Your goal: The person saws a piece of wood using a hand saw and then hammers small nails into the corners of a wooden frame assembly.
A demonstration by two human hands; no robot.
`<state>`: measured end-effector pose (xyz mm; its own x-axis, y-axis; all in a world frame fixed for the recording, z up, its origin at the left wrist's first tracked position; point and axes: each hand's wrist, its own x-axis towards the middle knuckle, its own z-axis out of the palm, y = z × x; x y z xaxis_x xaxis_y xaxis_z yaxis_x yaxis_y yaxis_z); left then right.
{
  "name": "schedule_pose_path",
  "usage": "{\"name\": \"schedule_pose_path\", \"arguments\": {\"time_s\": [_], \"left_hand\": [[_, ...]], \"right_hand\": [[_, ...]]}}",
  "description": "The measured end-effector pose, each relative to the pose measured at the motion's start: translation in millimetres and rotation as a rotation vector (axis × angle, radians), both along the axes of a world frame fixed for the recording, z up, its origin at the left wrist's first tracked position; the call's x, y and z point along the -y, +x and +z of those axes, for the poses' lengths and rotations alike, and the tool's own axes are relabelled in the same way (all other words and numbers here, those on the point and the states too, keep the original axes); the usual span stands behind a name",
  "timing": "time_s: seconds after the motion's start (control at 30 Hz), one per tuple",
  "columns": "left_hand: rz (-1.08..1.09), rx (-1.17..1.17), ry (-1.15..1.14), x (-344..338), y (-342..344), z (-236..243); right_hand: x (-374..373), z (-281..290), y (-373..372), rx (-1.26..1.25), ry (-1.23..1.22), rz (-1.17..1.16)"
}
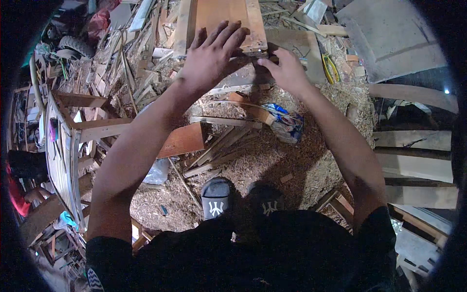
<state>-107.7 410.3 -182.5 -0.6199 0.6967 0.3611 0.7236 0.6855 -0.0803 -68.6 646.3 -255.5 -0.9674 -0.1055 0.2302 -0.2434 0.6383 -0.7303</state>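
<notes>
A light brown wooden panel [228, 14] with a raised frame lies ahead of me on a work surface. My left hand [211, 56] rests flat on its near edge, fingers spread over the lower rail. At the panel's near right corner, my right hand [284, 68] has its fingers curled; whether it holds something small there is hidden in shadow. Both forearms reach forward from the lower edge.
Sawdust and wood offcuts [219, 141] cover the floor around my two sandalled feet [216, 197]. A crumpled blue and white wrapper [287, 124] lies below my right hand. Yellow-handled pliers [331, 68] lie at the right. A wooden frame [68, 136] stands left, grey boards [389, 39] right.
</notes>
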Motion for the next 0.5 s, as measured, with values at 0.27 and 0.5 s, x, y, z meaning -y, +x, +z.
{"name": "schedule_pose_path", "arguments": {"time_s": [0.27, 0.5], "left_hand": [[-0.002, 0.011, 0.038, 4, 0, -1], [-0.011, 0.089, 0.051, 2, -1, -1]], "right_hand": [[4, 0, 2, 0.022, 0.045, -0.045], [-1, 4, 4, 0.06, -0.019, -0.015]]}}
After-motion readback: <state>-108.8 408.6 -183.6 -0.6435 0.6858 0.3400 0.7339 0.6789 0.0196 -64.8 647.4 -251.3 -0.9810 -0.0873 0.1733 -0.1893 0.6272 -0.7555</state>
